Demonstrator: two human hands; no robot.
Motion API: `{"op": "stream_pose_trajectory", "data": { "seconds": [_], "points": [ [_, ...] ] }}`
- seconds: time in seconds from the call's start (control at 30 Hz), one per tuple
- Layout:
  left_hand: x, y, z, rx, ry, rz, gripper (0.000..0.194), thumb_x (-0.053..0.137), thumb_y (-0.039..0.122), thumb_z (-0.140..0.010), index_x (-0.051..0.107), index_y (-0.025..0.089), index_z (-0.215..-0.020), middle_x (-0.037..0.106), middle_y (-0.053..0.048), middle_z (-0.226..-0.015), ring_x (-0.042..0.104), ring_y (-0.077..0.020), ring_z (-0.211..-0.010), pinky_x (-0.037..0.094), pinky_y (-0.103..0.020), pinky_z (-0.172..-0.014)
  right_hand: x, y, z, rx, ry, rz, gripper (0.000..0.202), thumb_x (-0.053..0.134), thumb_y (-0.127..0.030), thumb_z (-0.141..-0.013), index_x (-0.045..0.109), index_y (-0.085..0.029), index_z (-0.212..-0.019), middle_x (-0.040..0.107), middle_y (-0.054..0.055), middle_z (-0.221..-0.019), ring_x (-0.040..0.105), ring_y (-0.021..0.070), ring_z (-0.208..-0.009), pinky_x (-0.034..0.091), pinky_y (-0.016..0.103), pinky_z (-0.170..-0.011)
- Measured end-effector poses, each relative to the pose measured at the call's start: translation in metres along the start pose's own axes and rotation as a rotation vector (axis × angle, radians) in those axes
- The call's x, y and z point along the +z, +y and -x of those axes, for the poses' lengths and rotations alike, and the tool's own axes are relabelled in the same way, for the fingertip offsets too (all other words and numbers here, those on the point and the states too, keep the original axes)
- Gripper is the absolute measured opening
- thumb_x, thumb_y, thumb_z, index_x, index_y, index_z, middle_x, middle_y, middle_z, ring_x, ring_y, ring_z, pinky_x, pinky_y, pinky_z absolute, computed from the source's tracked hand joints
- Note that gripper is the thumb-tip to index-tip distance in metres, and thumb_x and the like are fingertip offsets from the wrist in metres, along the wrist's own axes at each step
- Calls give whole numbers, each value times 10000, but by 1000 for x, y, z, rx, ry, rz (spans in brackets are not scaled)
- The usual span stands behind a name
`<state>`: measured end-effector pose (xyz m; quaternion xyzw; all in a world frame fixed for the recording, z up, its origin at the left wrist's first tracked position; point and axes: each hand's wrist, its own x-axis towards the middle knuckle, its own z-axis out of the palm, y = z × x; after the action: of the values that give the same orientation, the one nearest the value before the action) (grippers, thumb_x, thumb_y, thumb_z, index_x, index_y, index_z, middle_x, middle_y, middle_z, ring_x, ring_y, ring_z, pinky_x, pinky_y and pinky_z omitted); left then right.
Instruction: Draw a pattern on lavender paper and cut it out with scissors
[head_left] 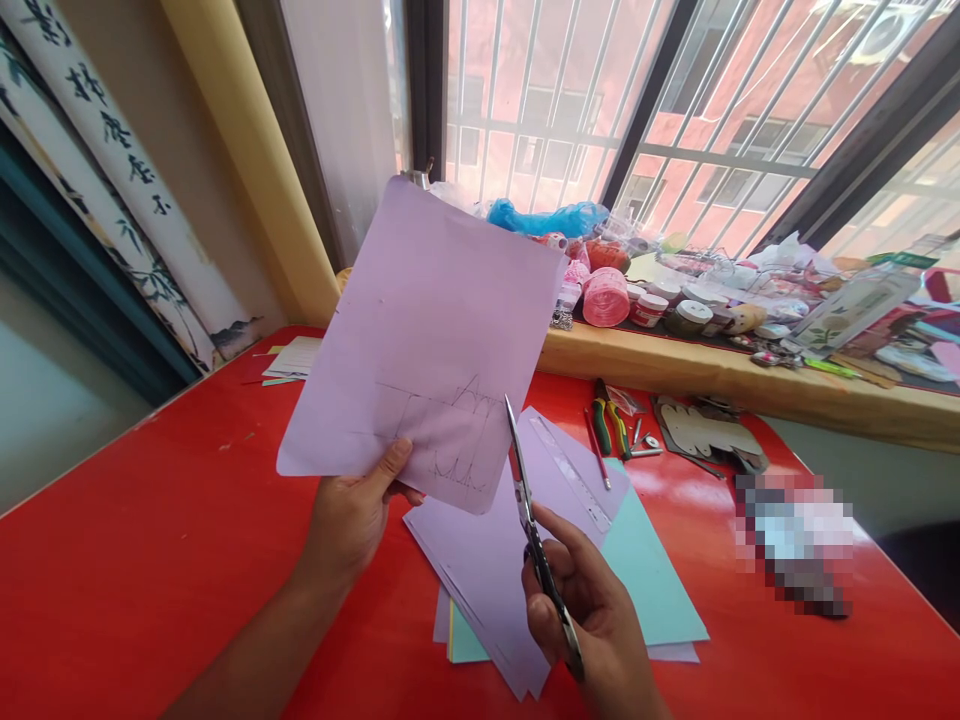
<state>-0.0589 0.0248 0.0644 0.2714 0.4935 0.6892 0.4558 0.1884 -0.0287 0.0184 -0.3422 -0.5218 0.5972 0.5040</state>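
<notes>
A purple sheet point(442, 310) with pencil lines on its lower part is held up above the table. My left hand point(360, 515) pinches its bottom edge, thumb on the drawn side. My right hand point(581, 600) is wrapped round the handles of a pair of scissors point(522, 490). The blades point up and lie along the sheet's lower right edge; whether they touch the paper I cannot tell. Below both hands lies a stack of purple paper point(480, 560) and turquoise paper point(652, 580), with a clear ruler point(574, 475) on top.
Red table point(150, 580). Behind the stack lie a pencil point(598, 450), green-yellow pliers point(611, 420) and cut grey pieces point(709, 435). A blurred object point(795, 545) is at the right, small papers point(294, 358) at the back left. Jars point(649, 310) and bags crowd the windowsill point(675, 375).
</notes>
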Motion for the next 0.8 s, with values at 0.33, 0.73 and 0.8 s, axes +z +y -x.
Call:
{"op": "stream_pose_trajectory", "data": {
  "seconds": [0.33,0.73,0.8],
  "points": [
    [2,4,1,6,30,3,546,1069,484,-648,845,145,-1013,792,-93,-1065,699,-184,-749,632,-267,-464,-1,0,3,6,5,13,603,848,-483,-1007,674,-330,-1564,485,-51,-746,361,115,-573,296,219,-484],
    [-4,-2,-3,53,29,-95,478,1036,529,-684,829,161,-908,779,-61,-928,695,-190,-700,657,-293,-495,11,-23,3,146,90,13,747,906,-651,-898,691,-282,-1511,482,-63,-745,350,114,-576,289,247,-513],
    [-6,-2,-2,46,20,-122,457,1024,536,-705,819,159,-861,768,-56,-873,685,-183,-654,667,-311,-515,11,-23,3,147,92,12,749,901,-657,-900,687,-278,-1509,494,-63,-745,357,108,-563,289,243,-508]
  ]
}}
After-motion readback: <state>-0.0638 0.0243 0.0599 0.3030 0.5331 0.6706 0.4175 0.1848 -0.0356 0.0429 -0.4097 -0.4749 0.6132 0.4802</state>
